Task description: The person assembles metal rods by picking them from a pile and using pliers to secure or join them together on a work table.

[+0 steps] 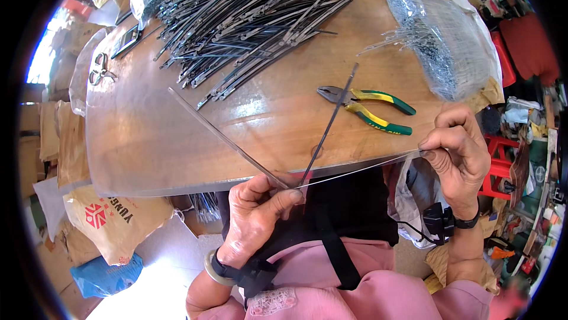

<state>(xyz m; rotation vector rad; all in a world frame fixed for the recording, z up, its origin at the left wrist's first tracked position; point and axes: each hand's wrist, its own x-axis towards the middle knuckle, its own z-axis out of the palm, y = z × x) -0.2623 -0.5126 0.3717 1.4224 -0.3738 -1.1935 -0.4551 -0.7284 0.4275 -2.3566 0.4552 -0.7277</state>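
Note:
My left hand (255,210) pinches the lower ends of two slim dark metal strips at the table's near edge. One metal strip (225,136) slants up to the left, the other (329,124) up to the right, so they spread in a V. From that pinch a thin pale wire (361,170) runs taut to my right hand (455,157), whose thumb and fingers are closed on its end. Green-and-yellow pliers (378,111) lie on the table beyond the wire, jaws to the left, partly behind the right strip.
A large heap of dark metal strips (236,30) covers the table's far left. Clear plastic-wrapped thin wires (444,42) lie at the far right. Small scissors (102,70) and a phone (127,40) sit by the left edge. A red stool (497,166) stands right of the wooden table (148,160).

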